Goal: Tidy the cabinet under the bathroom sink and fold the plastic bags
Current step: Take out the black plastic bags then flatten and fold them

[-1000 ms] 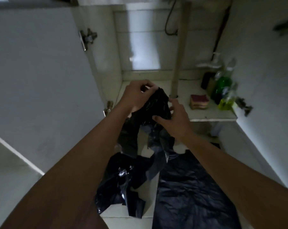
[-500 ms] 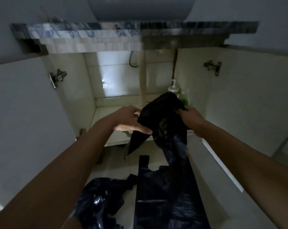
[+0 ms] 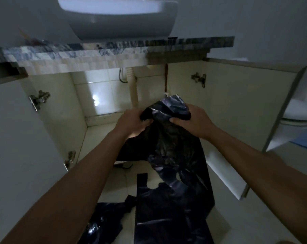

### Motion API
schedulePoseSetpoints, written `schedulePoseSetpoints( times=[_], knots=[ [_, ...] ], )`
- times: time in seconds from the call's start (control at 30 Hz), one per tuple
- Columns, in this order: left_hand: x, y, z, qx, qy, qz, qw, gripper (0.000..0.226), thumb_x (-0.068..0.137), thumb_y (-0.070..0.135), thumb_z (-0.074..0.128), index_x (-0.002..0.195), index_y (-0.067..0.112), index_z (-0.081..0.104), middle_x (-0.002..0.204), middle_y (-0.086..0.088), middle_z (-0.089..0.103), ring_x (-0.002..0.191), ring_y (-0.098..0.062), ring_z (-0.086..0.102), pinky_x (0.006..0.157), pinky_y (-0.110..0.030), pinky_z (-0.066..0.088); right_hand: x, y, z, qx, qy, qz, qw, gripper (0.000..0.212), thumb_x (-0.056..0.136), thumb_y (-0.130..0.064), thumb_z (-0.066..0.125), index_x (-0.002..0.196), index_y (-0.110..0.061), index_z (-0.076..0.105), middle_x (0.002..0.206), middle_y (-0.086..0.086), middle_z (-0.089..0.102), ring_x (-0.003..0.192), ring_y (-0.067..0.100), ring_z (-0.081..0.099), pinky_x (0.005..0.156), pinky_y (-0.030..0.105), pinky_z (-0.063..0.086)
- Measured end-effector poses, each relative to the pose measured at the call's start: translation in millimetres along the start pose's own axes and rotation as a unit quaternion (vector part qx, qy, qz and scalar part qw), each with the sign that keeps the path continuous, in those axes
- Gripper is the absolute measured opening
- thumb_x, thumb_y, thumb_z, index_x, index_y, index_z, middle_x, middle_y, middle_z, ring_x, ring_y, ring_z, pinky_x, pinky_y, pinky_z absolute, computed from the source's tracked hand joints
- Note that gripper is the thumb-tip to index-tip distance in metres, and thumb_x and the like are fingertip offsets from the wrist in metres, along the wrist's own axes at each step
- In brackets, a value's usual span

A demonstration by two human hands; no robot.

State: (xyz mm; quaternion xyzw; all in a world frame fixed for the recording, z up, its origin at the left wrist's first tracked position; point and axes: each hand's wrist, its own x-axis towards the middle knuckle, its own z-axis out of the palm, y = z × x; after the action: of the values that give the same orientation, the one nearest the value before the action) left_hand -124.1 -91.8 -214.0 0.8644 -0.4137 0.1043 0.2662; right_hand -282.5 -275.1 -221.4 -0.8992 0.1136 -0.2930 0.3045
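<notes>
I hold a black plastic bag (image 3: pixel 168 141) up in front of the open cabinet (image 3: pixel 61 124), gathered at its top between both hands. My left hand (image 3: pixel 134 124) has its fingers curled round one bunched side, and my right hand (image 3: pixel 193 120) grips the other, thumb pressed over the crumpled film; neither is spread. The rest of the bag hangs down between my forearms towards the floor (image 3: pixel 255 217).

This film will be nearly weightless, limp and slick. It holds no shape of its own, it traps air, and a fold will slide open unless I press it flat. It should also stretch or tear if I tug hard at a thin strap. The best hold, I judge, is a pinch at each top corner or handle loop, drawn apart until the upper edge runs straight (a fistful in the middle only makes more creases).

Below, on pale tiles, a flat bag (image 3: pixel 166 222) lies spread out with its handles towards the cabinet. The hanging end of mine comes down over it, though I cannot tell whether they touch. A crumpled bag (image 3: pixel 103 224) lies just left of the flat one, against its edge.

The left door (image 3: pixel 17 138) and right door (image 3: pixel 237 106) both stand swung open, and a drain pipe (image 3: pixel 134 92) runs down at the back of the cabinet. Above is a marbled table (image 3: pixel 114 48) carrying a white basin (image 3: pixel 117 18). A toilet (image 3: pixel 299 113) shows at the far right. The light is dim.
</notes>
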Motion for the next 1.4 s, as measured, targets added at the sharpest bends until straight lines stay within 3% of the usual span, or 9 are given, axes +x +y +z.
schedulePoseSetpoints(
  times=[0.1, 0.3, 0.47, 0.57, 0.67, 0.83, 0.93, 1.13, 1.4],
  knots=[
    [8, 2, -4, 0.032, -0.025, 0.021, 0.999, 0.027, 0.085, 0.046, 0.070, 0.101, 0.025, 0.072, 0.089, -0.004, 0.069, 0.084, -0.023, 0.065, 0.072, -0.035, 0.053, 0, 8, -2, 0.053, 0.069, 0.035, 0.996, 0.012, 0.086, -0.039, 0.075, 0.077, -0.034, 0.069, 0.075, -0.017, 0.067, 0.072, -0.007, 0.059, 0.064, 0.015, 0.044],
    [3, -41, -16, 0.038, -0.079, -0.051, 0.995, 0.026, 0.082, 0.033, 0.078, 0.101, 0.016, 0.077, 0.093, -0.008, 0.074, 0.084, -0.021, 0.066, 0.070, -0.029, 0.048, -9, 44, -25, 0.076, 0.094, 0.173, 0.978, 0.030, 0.085, -0.042, 0.075, 0.102, -0.018, 0.074, 0.094, 0.001, 0.071, 0.088, 0.019, 0.068, 0.074, 0.030, 0.056],
    [2, -56, -34, 0.026, -0.034, -0.084, 0.996, 0.027, 0.085, 0.037, 0.075, 0.099, 0.015, 0.077, 0.079, -0.007, 0.067, 0.075, -0.019, 0.060, 0.067, -0.026, 0.038, -21, 63, -44, 0.093, 0.082, 0.209, 0.970, 0.044, 0.073, -0.031, 0.088, 0.112, -0.014, 0.075, 0.102, 0.001, 0.073, 0.092, 0.016, 0.068, 0.087, 0.031, 0.056],
    [6, -54, -46, 0.021, -0.037, -0.073, 0.996, 0.025, 0.086, 0.034, 0.074, 0.100, 0.014, 0.078, 0.076, -0.004, 0.061, 0.079, -0.017, 0.057, 0.071, -0.026, 0.037, -24, 60, -54, 0.058, 0.053, 0.207, 0.975, 0.044, 0.074, -0.029, 0.088, 0.112, -0.012, 0.074, 0.100, 0.002, 0.072, 0.085, 0.014, 0.064, 0.079, 0.026, 0.052],
    [9, -50, -59, 0.004, -0.064, -0.056, 0.996, 0.020, 0.085, 0.034, 0.076, 0.097, 0.019, 0.079, 0.088, -0.001, 0.069, 0.079, -0.014, 0.060, 0.073, -0.027, 0.044, -18, 56, -66, 0.017, -0.020, 0.246, 0.969, 0.044, 0.077, -0.027, 0.085, 0.115, -0.007, 0.072, 0.104, 0.009, 0.072, 0.083, 0.016, 0.064, 0.075, 0.031, 0.054],
    [15, -43, -77, -0.029, -0.305, -0.143, 0.941, 0.019, 0.075, 0.029, 0.084, 0.091, 0.022, 0.080, 0.089, -0.002, 0.077, 0.083, -0.015, 0.069, 0.075, -0.030, 0.059, -7, 38, -89, -0.098, -0.302, 0.338, 0.886, 0.035, 0.074, -0.026, 0.087, 0.104, -0.014, 0.073, 0.095, -0.001, 0.077, 0.089, 0.016, 0.072, 0.082, 0.035, 0.057],
    [22, -42, -75, 0.009, -0.344, -0.161, 0.925, 0.016, 0.077, 0.026, 0.083, 0.092, 0.021, 0.078, 0.085, 0.000, 0.077, 0.078, -0.012, 0.070, 0.071, -0.028, 0.055, 5, 32, -90, -0.122, -0.314, 0.331, 0.881, 0.046, 0.074, -0.025, 0.088, 0.113, -0.012, 0.070, 0.107, 0.003, 0.073, 0.090, 0.016, 0.068, 0.079, 0.033, 0.053],
    [50, -53, -47, 0.079, -0.134, -0.121, 0.980, 0.025, 0.084, 0.033, 0.077, 0.105, 0.019, 0.077, 0.091, -0.004, 0.073, 0.083, -0.018, 0.063, 0.071, -0.026, 0.047, 32, 47, -57, 0.001, -0.074, 0.366, 0.928, 0.040, 0.079, -0.011, 0.083, 0.110, 0.004, 0.064, 0.095, 0.020, 0.071, 0.071, 0.023, 0.071, 0.044, 0.024, 0.051],
    [66, -55, -46, 0.009, 0.150, -0.081, 0.985, 0.034, 0.086, 0.043, 0.060, 0.110, 0.025, 0.076, 0.111, -0.006, 0.074, 0.102, -0.027, 0.067, 0.084, -0.034, 0.053, 38, 49, -55, 0.161, 0.120, 0.248, 0.948, 0.025, 0.095, -0.013, 0.064, 0.120, -0.009, 0.065, 0.106, 0.010, 0.070, 0.093, 0.022, 0.072, 0.082, 0.036, 0.061]
  ],
)
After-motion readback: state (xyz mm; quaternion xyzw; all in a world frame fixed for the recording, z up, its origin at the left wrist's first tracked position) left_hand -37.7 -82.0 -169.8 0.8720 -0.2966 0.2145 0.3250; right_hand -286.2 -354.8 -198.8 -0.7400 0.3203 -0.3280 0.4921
